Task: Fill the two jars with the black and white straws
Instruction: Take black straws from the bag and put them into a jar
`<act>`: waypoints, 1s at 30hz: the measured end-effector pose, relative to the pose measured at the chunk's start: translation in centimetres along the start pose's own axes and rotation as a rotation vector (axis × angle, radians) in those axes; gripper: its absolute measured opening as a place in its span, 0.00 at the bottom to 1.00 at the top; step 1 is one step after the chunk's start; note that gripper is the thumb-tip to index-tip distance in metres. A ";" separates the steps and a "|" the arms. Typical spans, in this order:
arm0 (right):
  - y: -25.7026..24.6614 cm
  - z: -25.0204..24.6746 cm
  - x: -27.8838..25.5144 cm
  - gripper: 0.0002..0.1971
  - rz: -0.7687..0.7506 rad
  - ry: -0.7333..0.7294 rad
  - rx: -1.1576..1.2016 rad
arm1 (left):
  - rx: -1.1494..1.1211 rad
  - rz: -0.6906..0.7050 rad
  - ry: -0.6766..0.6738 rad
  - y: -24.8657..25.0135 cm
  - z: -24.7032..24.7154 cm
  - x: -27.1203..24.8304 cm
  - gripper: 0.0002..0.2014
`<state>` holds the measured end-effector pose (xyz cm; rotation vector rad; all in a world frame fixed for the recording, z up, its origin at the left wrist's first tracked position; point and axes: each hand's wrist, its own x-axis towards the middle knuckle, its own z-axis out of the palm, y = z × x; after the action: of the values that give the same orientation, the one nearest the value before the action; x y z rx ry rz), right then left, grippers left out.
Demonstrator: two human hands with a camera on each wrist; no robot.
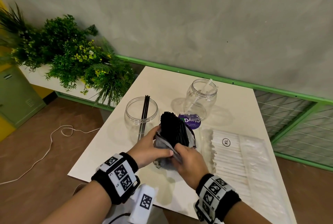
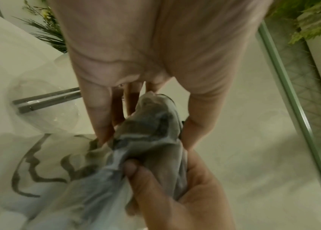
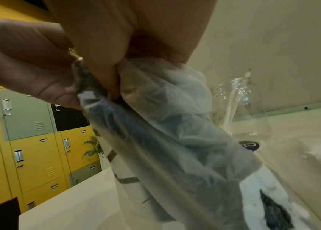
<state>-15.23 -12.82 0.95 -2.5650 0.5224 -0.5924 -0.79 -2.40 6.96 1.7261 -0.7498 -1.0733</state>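
Black straws bundled in plastic bag, pinched by left hand and right hand, jars behind, white straws beside

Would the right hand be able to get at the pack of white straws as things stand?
Probably not at once: the right hand pinches the plastic bag of black straws together with the left hand. The pack of white straws lies uncovered just beside it, so once freed, likely yes.

An "XL" mark in a circle stands on the pack of white straws; the purple round sticker reads "ClayGo" upside down
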 end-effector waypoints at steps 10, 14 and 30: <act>0.5 0.4 -2.2 0.13 -0.280 -0.057 -0.033 | -0.045 0.028 0.008 0.2 0.3 0.0 0.39; 0.8 -0.6 -2.1 0.09 -0.227 -0.072 0.074 | 0.085 0.086 0.062 0.1 0.5 0.1 0.43; -1.1 0.8 0.8 0.21 0.112 -0.030 0.044 | 0.013 0.057 0.027 0.0 0.9 -0.7 0.46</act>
<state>-13.89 -12.07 1.14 -2.4805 0.6304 -0.5202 -1.94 -2.20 7.03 1.7170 -0.7865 -1.0067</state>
